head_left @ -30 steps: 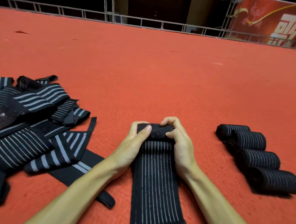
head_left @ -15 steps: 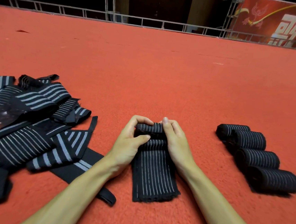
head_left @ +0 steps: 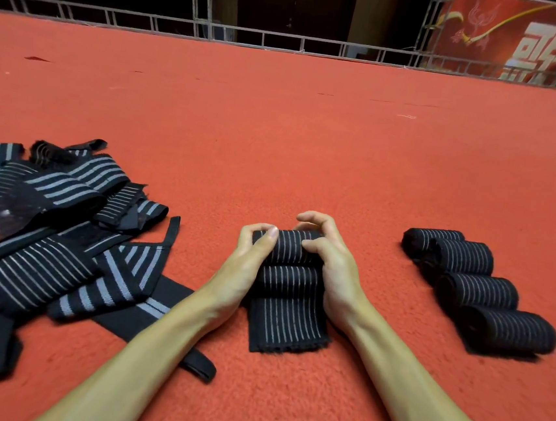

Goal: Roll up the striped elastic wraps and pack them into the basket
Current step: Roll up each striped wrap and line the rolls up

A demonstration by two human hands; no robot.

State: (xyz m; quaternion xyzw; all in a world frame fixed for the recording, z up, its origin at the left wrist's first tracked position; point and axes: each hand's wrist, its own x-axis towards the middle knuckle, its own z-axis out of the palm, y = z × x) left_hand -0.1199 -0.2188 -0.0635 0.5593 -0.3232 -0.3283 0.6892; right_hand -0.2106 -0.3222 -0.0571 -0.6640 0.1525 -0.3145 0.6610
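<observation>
Both hands — left hand, right hand — gripping half-rolled wrap; keep edges aligned, tension even — roll tail tight.

striped wrap half rolled, four rolls to right, loose pile left

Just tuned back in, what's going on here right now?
A person's left hand and right hand grip a partly rolled striped wrap on the red carpet, one at each end of the roll. A short flat tail is not yet rolled. Four finished rolls lie in a row to its right, and a pile of unrolled wraps sits to its left. No basket is in view.
</observation>
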